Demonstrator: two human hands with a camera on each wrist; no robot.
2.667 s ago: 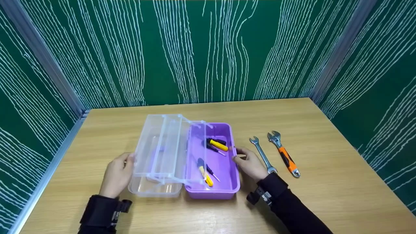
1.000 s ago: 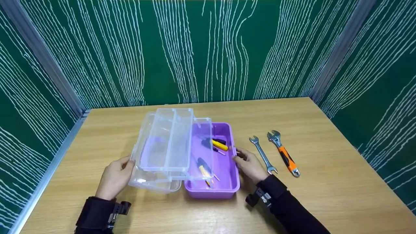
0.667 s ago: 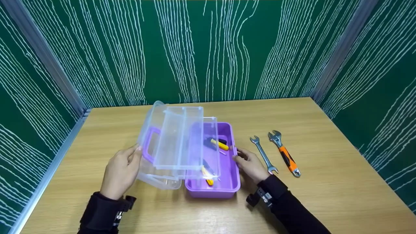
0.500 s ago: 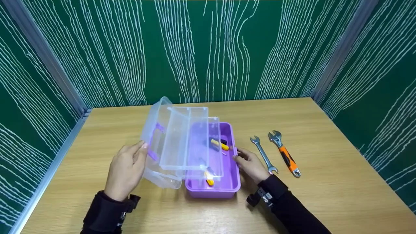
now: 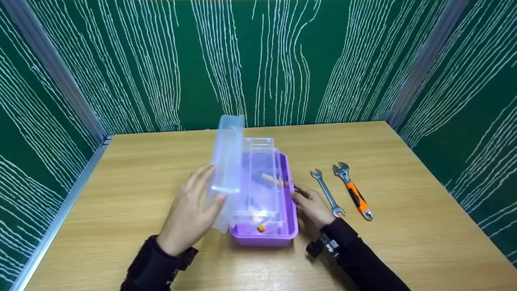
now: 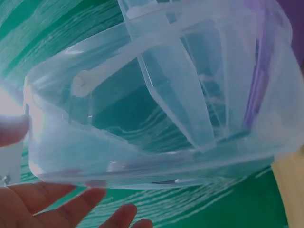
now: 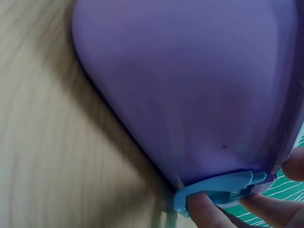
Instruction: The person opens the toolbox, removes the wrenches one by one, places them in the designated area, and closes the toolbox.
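A purple toolbox stands at the table's middle. Its clear lid is tilted steeply upright along the left side, and my left hand holds the lid's edge between thumb and fingers. Clear tray tiers linked to the lid hang over the box. Through them, yellow-and-black handled tools show dimly inside; one yellow handle end is plainer. My right hand grips the box's right wall at its latch. In the right wrist view, fingers touch the blue latch.
To the right of the box lie an open-end wrench and an adjustable wrench with an orange-and-black handle. The wooden table backs onto green walls with white wavy lines.
My left hand has swung the lid up and rightward from lying back on the left. The linked trays have moved right, covering more of the box. The right hand has stayed in place.
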